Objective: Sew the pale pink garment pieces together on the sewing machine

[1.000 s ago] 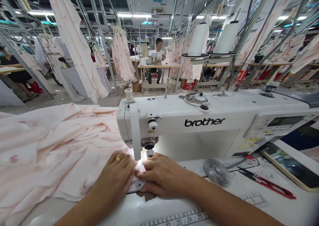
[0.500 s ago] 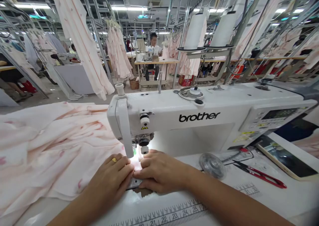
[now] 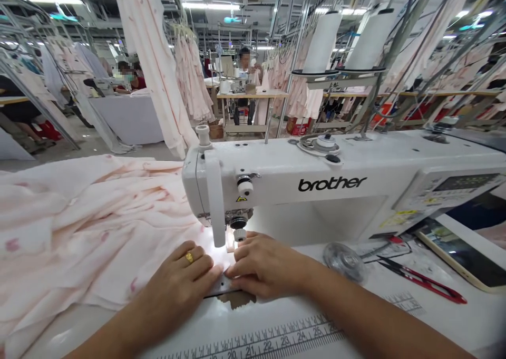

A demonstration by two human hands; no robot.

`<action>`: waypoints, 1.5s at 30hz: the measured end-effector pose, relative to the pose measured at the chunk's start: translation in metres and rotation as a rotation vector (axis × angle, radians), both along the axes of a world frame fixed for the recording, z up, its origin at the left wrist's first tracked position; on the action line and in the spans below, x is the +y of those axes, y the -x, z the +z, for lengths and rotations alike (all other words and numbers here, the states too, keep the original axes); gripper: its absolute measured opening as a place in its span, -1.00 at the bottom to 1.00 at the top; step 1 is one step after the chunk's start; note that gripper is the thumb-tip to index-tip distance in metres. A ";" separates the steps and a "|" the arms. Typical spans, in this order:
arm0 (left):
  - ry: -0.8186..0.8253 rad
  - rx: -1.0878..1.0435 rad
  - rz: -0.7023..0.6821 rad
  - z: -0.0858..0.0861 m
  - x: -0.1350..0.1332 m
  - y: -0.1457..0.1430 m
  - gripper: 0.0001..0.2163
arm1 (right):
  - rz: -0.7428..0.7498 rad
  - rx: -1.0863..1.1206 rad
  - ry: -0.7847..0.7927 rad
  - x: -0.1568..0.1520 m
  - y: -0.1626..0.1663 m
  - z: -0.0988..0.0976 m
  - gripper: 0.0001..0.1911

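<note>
My left hand [image 3: 177, 282], with a gold ring on one finger, rests on the pale pink fabric [image 3: 79, 227] and presses it towards the needle. My right hand [image 3: 269, 267] holds a fabric edge against the metal needle plate [image 3: 219, 288], close to the presser foot [image 3: 231, 238] of a white Brother sewing machine [image 3: 316, 190]. The fingertips of my two hands nearly meet in front of the lit needle area. The fabric spreads in loose folds over the table to the left. My fingers and the fabric hide the needle's point.
To the right of the machine lie red-handled thread snips [image 3: 422, 282], a clear round disc [image 3: 343, 261] and a phone [image 3: 462, 256]. A ruler scale [image 3: 253, 343] marks the table front. Thread cones [image 3: 322, 42] stand behind, among hanging garments [image 3: 190, 71]. A co-worker [image 3: 245, 66] sews at a far table.
The whole scene has shifted in view as my head moved, and more of the left background shows. My hands stay on the fabric beside the presser foot, with little movement.
</note>
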State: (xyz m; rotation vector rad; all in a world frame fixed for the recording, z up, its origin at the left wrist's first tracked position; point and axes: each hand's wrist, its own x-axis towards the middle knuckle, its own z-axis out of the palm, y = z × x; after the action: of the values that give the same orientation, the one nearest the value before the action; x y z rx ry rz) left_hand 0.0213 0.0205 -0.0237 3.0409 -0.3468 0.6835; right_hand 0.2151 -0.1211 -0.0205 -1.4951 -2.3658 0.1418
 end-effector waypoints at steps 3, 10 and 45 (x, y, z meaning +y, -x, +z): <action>0.033 0.028 0.010 0.001 0.000 0.000 -0.78 | 0.006 0.005 0.001 0.000 0.000 0.000 -0.82; 0.094 0.126 0.005 -0.002 0.001 0.001 -0.73 | 0.017 -0.041 -0.041 0.000 -0.001 0.001 -0.77; 0.190 0.230 0.162 -0.015 0.038 -0.016 -0.72 | -0.355 -0.169 0.014 0.001 0.013 0.003 -0.65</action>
State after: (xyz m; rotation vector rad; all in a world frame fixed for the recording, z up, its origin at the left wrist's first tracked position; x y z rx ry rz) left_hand 0.0376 0.0583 -0.0392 2.9428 -0.0291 0.3406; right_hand 0.2025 -0.1197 -0.0180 -1.9728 -2.1785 -0.0568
